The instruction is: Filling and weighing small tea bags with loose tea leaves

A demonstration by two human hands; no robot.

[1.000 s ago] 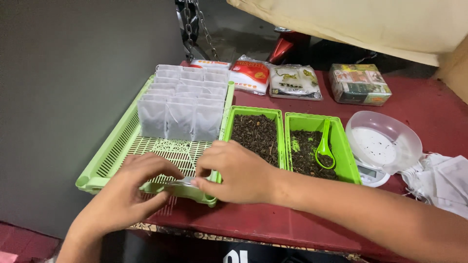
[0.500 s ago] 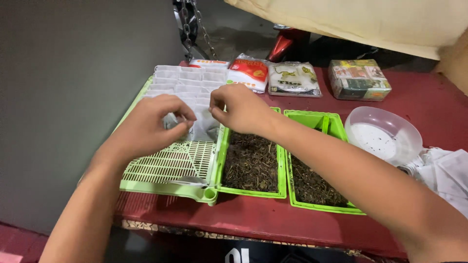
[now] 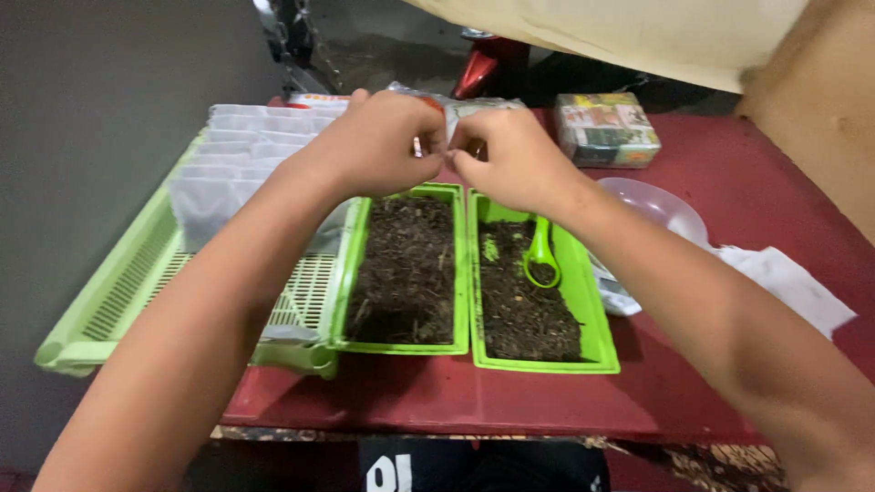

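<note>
Hands (image 3: 383, 144) pinching small hidden item.

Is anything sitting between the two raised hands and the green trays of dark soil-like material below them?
Nothing visible does. The left hand and right hand meet above the left tray and right tray; only a green scoop lies in the right one.

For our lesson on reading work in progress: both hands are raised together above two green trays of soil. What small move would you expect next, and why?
Probably the hands pull apart to open what they pinch. The left hand and right hand meet fingertip to fingertip on something small, too hidden to identify, above the soil trays. A green scoop lies in the right tray, and white bags stand in the slotted tray.
</note>
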